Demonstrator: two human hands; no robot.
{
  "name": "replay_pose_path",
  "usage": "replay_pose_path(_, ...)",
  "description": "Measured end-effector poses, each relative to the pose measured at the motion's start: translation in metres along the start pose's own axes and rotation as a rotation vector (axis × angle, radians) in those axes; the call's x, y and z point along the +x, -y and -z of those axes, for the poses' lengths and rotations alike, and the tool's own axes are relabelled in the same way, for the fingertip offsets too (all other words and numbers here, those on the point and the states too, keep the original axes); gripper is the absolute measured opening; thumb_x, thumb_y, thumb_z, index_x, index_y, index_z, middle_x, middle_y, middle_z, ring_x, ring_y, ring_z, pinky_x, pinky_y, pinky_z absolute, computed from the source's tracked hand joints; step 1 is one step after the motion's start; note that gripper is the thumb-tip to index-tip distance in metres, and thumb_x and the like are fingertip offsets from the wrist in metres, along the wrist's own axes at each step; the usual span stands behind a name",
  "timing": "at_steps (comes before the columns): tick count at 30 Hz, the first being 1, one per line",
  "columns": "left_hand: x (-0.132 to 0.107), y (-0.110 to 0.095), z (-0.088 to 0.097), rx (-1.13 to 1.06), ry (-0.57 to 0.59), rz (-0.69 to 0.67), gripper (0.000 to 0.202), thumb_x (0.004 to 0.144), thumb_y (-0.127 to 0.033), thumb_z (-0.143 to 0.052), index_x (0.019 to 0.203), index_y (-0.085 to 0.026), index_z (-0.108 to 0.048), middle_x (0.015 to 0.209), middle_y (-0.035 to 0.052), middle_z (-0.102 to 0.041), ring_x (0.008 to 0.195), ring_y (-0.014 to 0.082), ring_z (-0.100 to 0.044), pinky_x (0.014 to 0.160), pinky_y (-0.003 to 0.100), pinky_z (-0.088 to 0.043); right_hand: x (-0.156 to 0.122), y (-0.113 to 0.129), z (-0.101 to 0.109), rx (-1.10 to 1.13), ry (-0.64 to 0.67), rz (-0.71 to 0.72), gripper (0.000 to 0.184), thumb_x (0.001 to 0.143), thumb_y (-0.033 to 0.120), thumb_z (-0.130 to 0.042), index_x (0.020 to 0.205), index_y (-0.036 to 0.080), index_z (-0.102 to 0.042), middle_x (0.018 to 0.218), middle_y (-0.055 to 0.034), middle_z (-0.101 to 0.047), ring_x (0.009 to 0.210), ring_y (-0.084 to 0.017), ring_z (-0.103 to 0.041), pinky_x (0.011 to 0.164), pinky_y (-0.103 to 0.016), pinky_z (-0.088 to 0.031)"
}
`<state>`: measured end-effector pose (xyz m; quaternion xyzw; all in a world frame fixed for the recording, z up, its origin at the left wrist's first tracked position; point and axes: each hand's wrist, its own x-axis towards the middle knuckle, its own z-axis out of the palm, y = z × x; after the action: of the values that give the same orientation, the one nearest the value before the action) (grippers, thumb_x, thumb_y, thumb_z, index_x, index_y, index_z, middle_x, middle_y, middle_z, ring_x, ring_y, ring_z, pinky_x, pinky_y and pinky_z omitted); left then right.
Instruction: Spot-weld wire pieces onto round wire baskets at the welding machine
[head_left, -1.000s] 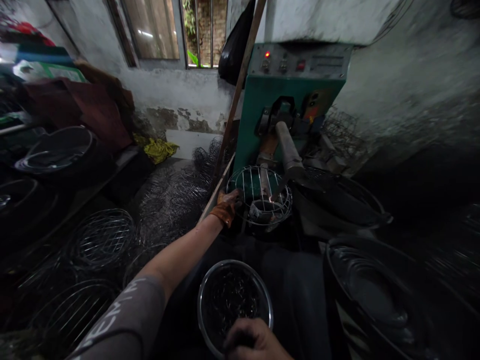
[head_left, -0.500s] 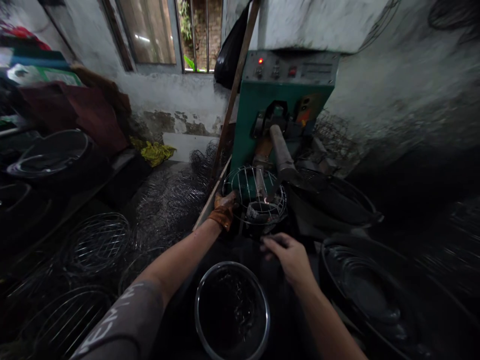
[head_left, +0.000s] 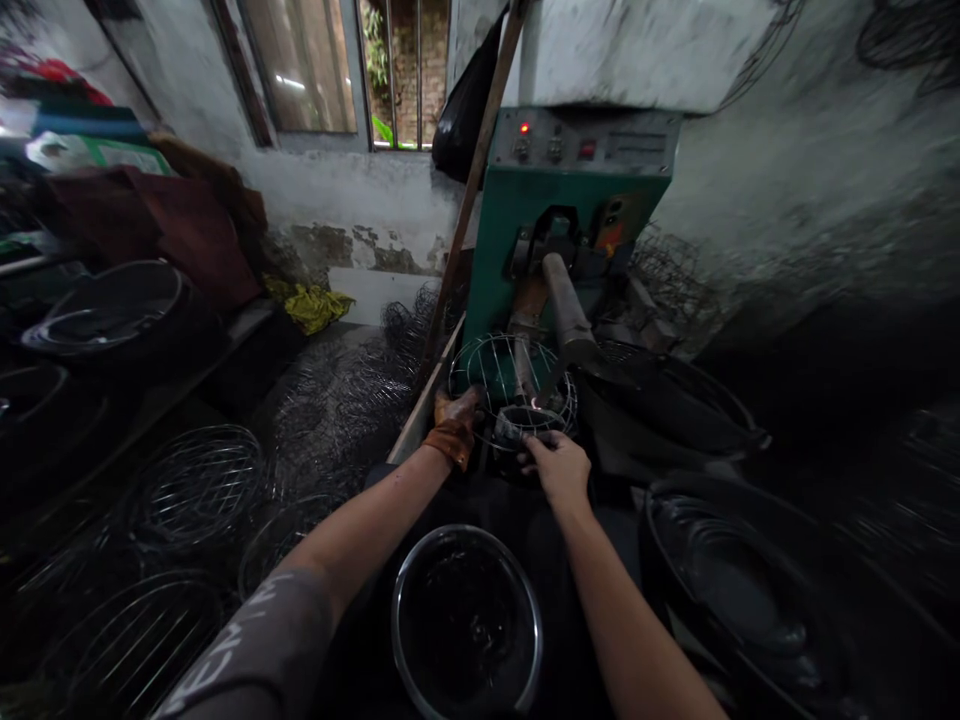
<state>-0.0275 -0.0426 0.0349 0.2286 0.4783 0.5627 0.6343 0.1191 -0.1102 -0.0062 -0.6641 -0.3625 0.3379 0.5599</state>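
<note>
A round wire grid [head_left: 499, 362] lies tilted at the spot welder's lower arm, where a small bright glow shows at the electrode tip. My left hand [head_left: 457, 408], in an orange-brown glove, is closed on the grid's left rim. At the near rim, my right hand [head_left: 553, 460] is bare, with thumb and fingers pinched together; whatever is between them is too small to make out. The green spot welding machine [head_left: 491, 230] stands just beyond, its upper arm [head_left: 568, 310] reaching down over the grid. Below my hands sits a round bowl [head_left: 400, 640] with small shiny bits inside.
Finished-looking wire grids [head_left: 199, 485] and tangled wire [head_left: 322, 400] cover the floor on the left. Large dark pans [head_left: 667, 560] stand at the right. A wooden post [head_left: 480, 150] leans beside the machine, and a yellow cloth [head_left: 315, 305] lies by the wall.
My right hand has moved forward and slightly left, from above the bowl's far side up to the grid's near rim. My left hand keeps its hold on the grid.
</note>
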Motion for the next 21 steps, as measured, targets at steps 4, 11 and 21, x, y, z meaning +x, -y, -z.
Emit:
replay_pose_path(4, -0.006, -0.004, -0.001, -0.004, 0.025, 0.009, 0.056, 0.075, -0.015, -0.078, 0.125, -0.021, -0.053, 0.097, 0.0037, -0.064, 0.068, 0.0105, -0.056, 0.059, 0.022, -0.048, 0.001, 0.007, 0.000, 0.070, -0.014, -0.019, 0.031, 0.059, 0.044, -0.076, 0.073, 0.019, -0.064, 0.058, -0.0005, -0.068, 0.045, -0.018, -0.066, 0.038, -0.024, -0.052)
replay_pose_path(11, 0.002, -0.002, -0.001, -0.008, 0.002, -0.041, 0.051, 0.075, -0.015, -0.076, 0.120, -0.021, -0.054, 0.113, 0.0072, -0.064, 0.080, 0.0134, -0.060, 0.065, 0.025, -0.050, 0.005, 0.001, -0.003, 0.085, 0.015, -0.008, 0.031, 0.061, 0.045, -0.075, 0.076, 0.019, -0.066, 0.051, 0.0004, -0.066, 0.039, -0.017, -0.061, 0.036, -0.023, -0.049)
replay_pose_path(21, 0.042, 0.015, -0.006, -0.006, -0.004, -0.044, 0.047, 0.073, -0.022, -0.084, 0.112, -0.020, -0.058, 0.081, -0.0001, -0.062, 0.064, 0.0123, -0.060, 0.063, 0.026, -0.047, 0.028, 0.008, -0.004, 0.013, -0.008, 0.036, 0.016, 0.068, 0.034, -0.070, 0.076, 0.021, -0.067, 0.056, 0.0000, -0.067, 0.046, -0.019, -0.065, 0.045, -0.029, -0.056)
